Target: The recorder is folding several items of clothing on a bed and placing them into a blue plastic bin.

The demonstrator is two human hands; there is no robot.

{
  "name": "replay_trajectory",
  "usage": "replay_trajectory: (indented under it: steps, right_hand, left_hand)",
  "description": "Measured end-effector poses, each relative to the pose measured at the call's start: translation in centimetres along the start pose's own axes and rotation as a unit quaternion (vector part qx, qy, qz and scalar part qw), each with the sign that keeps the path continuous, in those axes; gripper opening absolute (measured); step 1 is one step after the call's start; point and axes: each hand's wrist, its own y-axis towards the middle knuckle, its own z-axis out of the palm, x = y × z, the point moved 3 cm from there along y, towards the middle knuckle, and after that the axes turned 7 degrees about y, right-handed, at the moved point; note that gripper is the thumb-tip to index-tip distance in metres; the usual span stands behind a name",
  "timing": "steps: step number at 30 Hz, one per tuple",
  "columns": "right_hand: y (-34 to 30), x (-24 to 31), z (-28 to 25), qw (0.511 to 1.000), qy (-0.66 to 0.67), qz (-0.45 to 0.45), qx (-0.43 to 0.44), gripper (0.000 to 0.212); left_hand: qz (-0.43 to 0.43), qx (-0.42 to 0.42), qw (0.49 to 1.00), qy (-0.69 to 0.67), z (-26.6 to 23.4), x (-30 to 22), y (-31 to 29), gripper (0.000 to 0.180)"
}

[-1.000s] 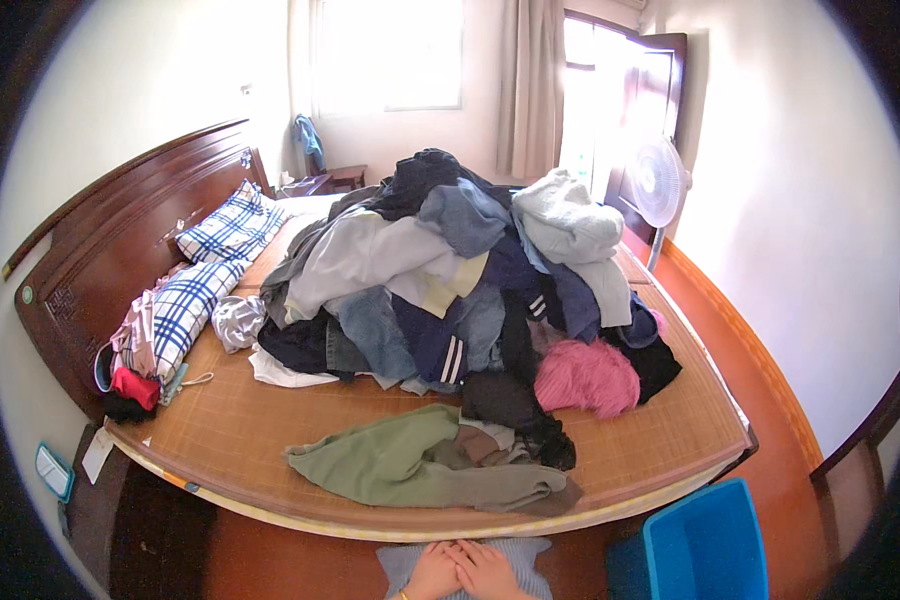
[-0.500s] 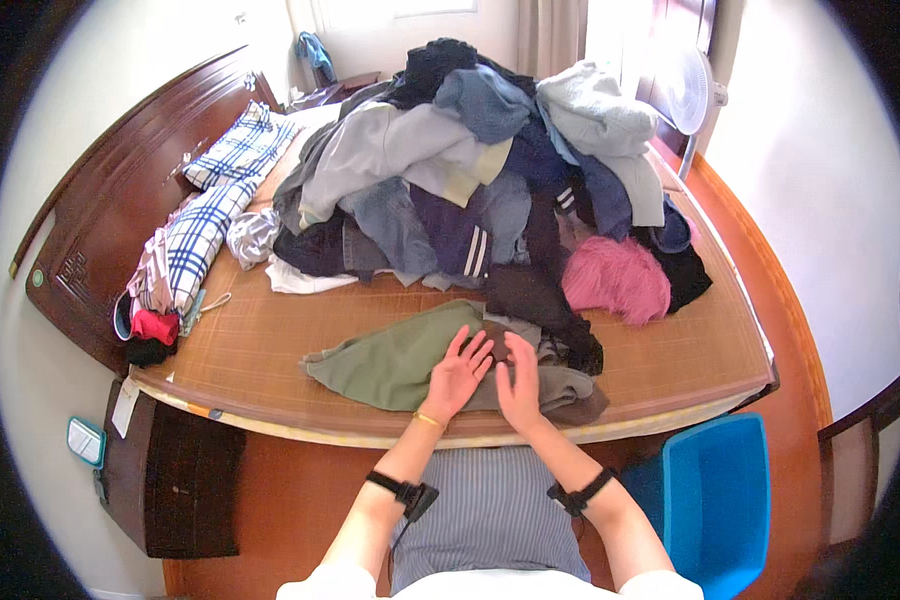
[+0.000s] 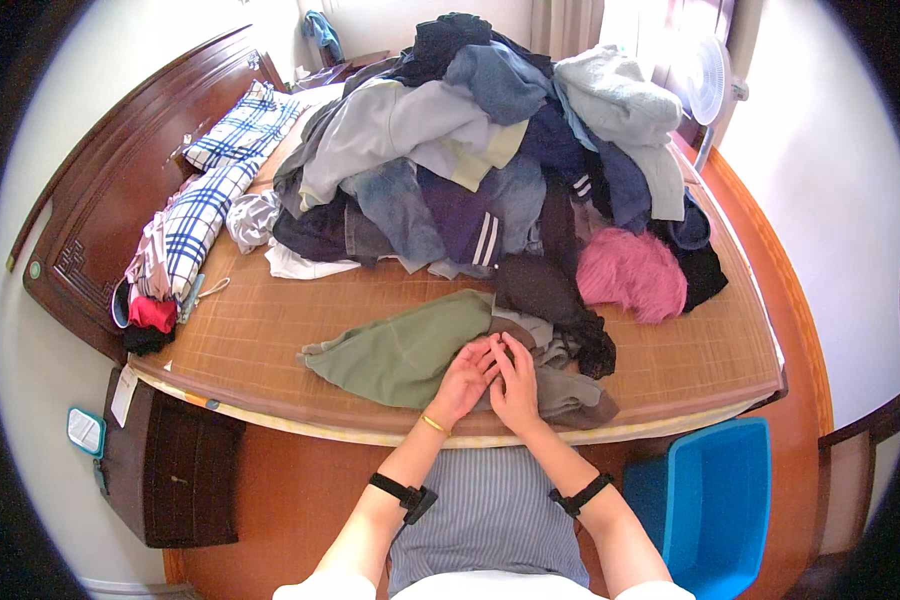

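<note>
An olive green garment (image 3: pixel 395 350) lies crumpled on the woven bed mat (image 3: pixel 260 325) near its front edge. A grey-brown garment (image 3: pixel 570 392) lies partly over its right end. My left hand (image 3: pixel 463 382) rests on the green garment with its fingers curled into the cloth. Beside it, my right hand (image 3: pixel 517 385) touches the left hand's fingertips and pinches the fabric where the two garments meet. Black bands sit on both forearms.
A large pile of clothes (image 3: pixel 490 150) fills the back of the bed, with a pink fluffy item (image 3: pixel 630 275) at its right foot. Plaid pillows (image 3: pixel 215 195) lie along the wooden headboard (image 3: pixel 90 210). A blue bin (image 3: pixel 710 500) stands on the floor at right, a fan (image 3: pixel 712 85) behind.
My hands have gone from my lap up onto the green garment. They then drew together from a spread position until the fingertips met. The view has tilted down toward the bed.
</note>
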Motion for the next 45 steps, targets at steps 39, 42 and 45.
replay_trajectory:
  steps: [39, 42, 45]
  right_hand:
    - [-2.6, 0.2, -0.8, 0.998, -0.014, -0.041, 0.035, 0.008]
    - [-2.8, 0.0, -1.5, 0.983, 0.046, 0.05, 0.168, 0.013]
    - [2.8, 0.6, -4.9, 0.998, 0.054, 0.026, 0.025, 0.011]
  left_hand:
    - [0.018, -0.145, 0.983, 0.115, 1.6, 0.8, -3.2, 0.026]
    - [-0.072, -0.159, 0.914, 0.366, 2.1, -0.9, -4.2, 0.025]
    - [0.172, -0.105, 0.647, 0.735, 5.8, -4.8, -3.3, 0.026]
